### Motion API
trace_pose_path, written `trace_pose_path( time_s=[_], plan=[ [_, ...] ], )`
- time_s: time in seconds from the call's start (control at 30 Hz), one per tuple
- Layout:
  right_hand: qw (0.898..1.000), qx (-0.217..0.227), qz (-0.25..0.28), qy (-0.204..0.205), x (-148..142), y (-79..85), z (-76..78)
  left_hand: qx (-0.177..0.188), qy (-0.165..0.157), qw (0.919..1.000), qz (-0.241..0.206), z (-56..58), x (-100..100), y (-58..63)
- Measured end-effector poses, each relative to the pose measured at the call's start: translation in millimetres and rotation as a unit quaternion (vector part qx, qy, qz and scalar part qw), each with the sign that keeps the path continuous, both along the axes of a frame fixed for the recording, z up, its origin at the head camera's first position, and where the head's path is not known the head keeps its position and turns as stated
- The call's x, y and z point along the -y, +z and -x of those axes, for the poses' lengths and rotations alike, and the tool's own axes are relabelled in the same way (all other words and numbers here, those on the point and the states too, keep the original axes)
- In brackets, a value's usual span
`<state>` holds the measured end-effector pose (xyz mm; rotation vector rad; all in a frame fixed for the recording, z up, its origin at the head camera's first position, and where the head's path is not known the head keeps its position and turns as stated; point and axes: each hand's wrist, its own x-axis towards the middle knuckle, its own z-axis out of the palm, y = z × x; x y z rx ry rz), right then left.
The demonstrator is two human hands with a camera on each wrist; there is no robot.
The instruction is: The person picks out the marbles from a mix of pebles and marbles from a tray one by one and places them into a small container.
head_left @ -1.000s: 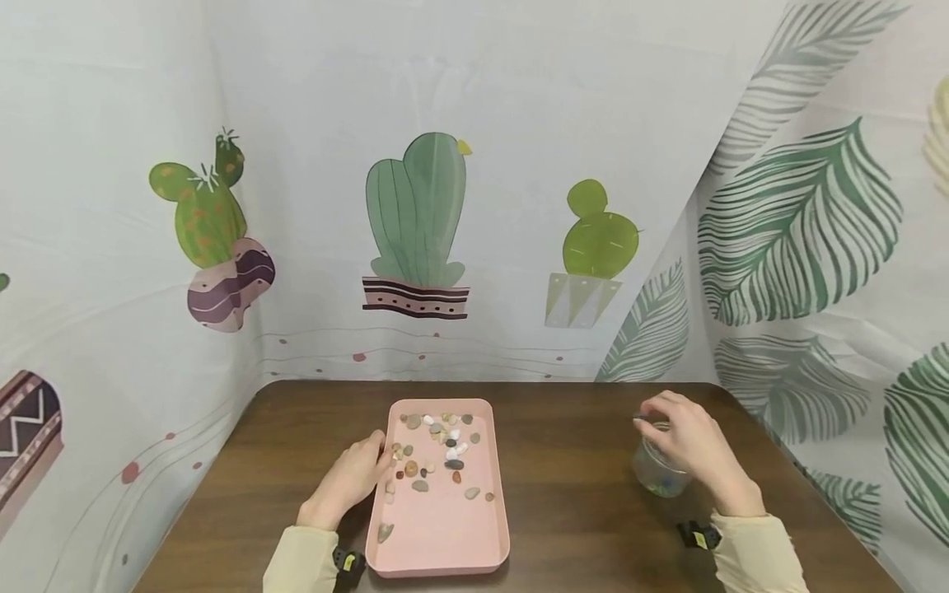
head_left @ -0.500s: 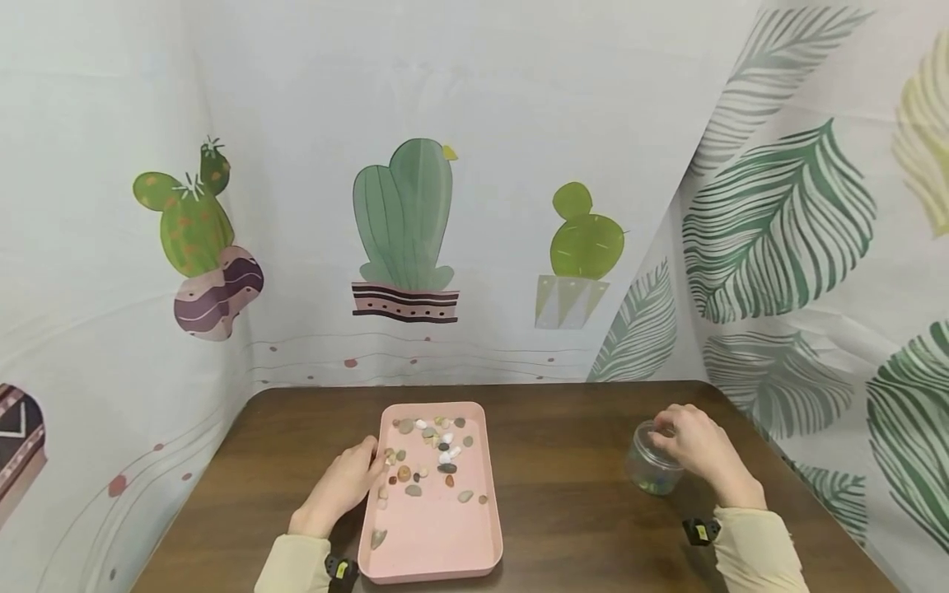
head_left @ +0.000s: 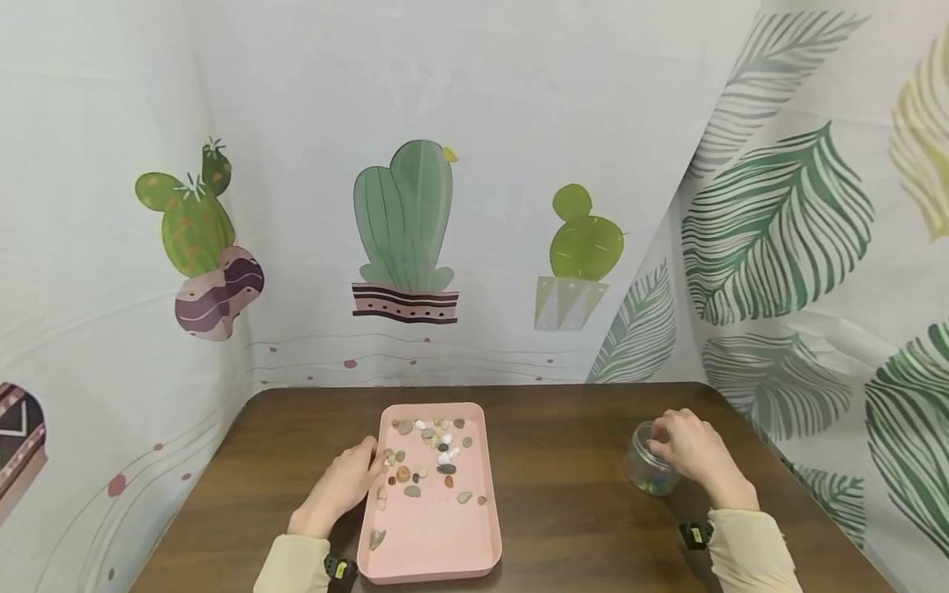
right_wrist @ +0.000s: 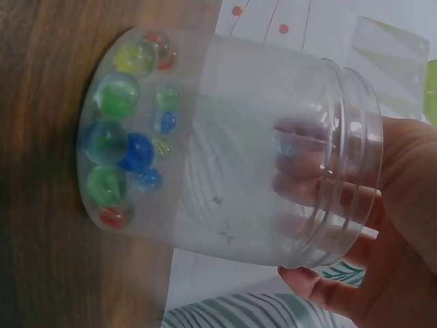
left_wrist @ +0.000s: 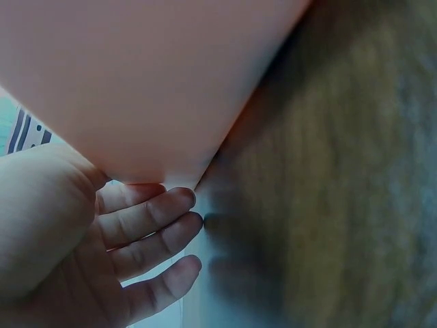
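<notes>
My left hand [head_left: 339, 486] rests against the left side of a pink tray [head_left: 437, 543]; in the left wrist view its fingers [left_wrist: 153, 219] lie loosely bent by the tray's outer wall. Pebbles [head_left: 412, 491] in grey, white and brown are scattered over the tray's upper half. On the right, my right hand [head_left: 693, 449] reaches into the mouth of a clear jar [head_left: 639, 469]. Through the jar wall, the right wrist view shows my fingertips bunched around a small bluish marble [right_wrist: 283, 142], partly hidden. Several coloured marbles [right_wrist: 136, 152] lie at the jar's bottom.
Dark brown wood of the table [head_left: 563, 494] separates the tray from the jar. Behind it hangs a pale cloth [head_left: 504, 165] printed with cacti and leaves, which also runs along both sides.
My right hand has come down from above the jar, with a small dark thing at its fingertips, into the jar's mouth. The left hand stays at the tray; the view has shifted slightly.
</notes>
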<state>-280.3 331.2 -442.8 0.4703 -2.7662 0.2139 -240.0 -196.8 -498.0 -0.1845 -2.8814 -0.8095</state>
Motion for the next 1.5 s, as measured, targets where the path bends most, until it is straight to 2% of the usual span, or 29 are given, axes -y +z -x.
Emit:
trace_pose_path(
  time_s=[0.13, 0.37, 0.6, 0.87, 1.13, 1.37, 1.5],
  plan=[
    [1.000, 0.004, 0.000, 0.000, 1, -1.0, 0.0, 0.005, 0.002, 1.0000, -0.003, 0.7, 0, 0.1],
    [0.999, 0.042, 0.018, -0.014, 3, 1.2, -2.7, -0.005, 0.002, 1.0000, 0.006, 1.1, 0, 0.1],
    [0.997, 0.076, 0.018, -0.003, 4, 1.8, -0.7, -0.014, 0.007, 0.9998, 0.009, 1.6, 0, 0.0],
    [0.997, 0.073, 0.017, 0.007, 4, 0.7, 0.3, -0.015, 0.004, 0.9998, 0.013, 2.0, 1, 0.7],
    [1.000, 0.026, 0.016, 0.006, 6, 5.3, -1.5, -0.012, 0.004, 0.9998, 0.013, 1.3, 0, 0.2],
    [0.996, -0.081, 0.028, 0.000, 17, 12.4, -0.7, 0.002, 0.006, 1.0000, 0.004, -0.4, -1, 2.3],
    [0.995, -0.091, 0.042, 0.006, 27, 16.1, -0.3, -0.003, 0.005, 1.0000, 0.005, -0.3, -2, 3.1]
  ],
)
